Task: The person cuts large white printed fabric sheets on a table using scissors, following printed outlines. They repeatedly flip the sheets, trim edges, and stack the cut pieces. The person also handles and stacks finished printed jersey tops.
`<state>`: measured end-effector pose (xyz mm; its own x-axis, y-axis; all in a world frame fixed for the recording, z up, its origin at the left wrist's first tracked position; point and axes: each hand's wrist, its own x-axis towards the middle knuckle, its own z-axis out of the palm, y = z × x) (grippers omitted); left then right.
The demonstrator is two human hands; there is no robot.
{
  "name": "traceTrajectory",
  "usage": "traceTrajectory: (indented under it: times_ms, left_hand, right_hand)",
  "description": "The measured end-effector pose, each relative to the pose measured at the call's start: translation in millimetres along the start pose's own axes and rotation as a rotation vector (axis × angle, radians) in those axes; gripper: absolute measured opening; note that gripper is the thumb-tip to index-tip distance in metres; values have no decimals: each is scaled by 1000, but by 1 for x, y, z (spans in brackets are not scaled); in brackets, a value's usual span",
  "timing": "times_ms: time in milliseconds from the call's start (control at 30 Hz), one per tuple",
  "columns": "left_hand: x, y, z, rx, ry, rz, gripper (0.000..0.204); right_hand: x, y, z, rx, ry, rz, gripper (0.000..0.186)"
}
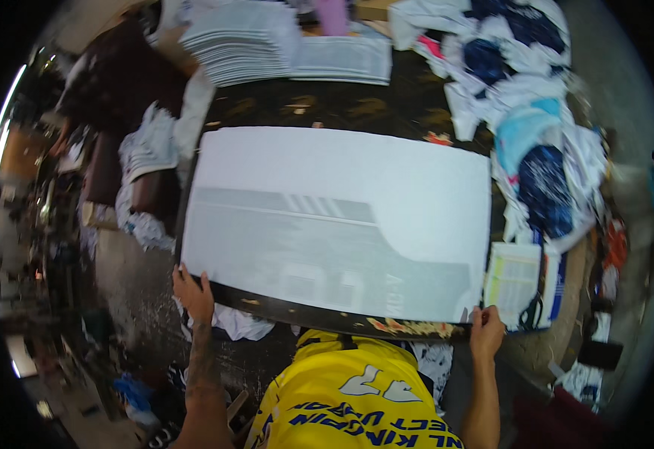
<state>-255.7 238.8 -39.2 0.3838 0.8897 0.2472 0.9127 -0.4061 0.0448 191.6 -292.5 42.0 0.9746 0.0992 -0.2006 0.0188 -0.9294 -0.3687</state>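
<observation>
A large white sheet (342,161) lies flat on the dark table, and whether it is fabric or paper I cannot tell. A pale grey printed shape with slanted stripes covers its nearer part. At the sheet's near left corner is my left hand (193,295), thumb and fingers apart, against the table's front edge. My right hand (487,333) is closed at the near right corner, its thumb and fingers pinching the sheet's edge. The undersides of the fingers are hidden.
Stacked pale sheets (248,41) stand at the table's far side. White and navy cloth pieces (544,187) are heaped along the right, with a printed paper (512,280) in front of them. To the left, folded cloth (151,142) rests on a brown seat (110,168).
</observation>
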Motion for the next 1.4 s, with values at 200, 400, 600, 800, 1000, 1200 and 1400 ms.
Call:
traceTrajectory:
  times_ms: [200,400,600,800,1000,1200,1400]
  left_hand:
    - [141,73,45,-189,-26,91,46]
    - [266,128,72,-258,31,335,39]
    - [315,130,79,-268,-302,517,48]
    - [278,123,81,-133,-152,422,70]
    - [243,109,75,264,-204,307,76]
    - [123,130,45,-292,-27,231,39]
    - [-64,303,-25,-786,-587,731,50]
  right_hand:
    - [72,-179,79,24,87,-680,58]
    - [161,-252,115,-363,0,-254,70]
    - [172,-203,102,-398,-177,-363,66]
    - [112,-197,76,-215,32,-490,47]
    - [1,-83,67,-178,27,-269,28]
    - [-28,13,56,122,184,295,45]
    - [-12,2,18,123,109,217,33]
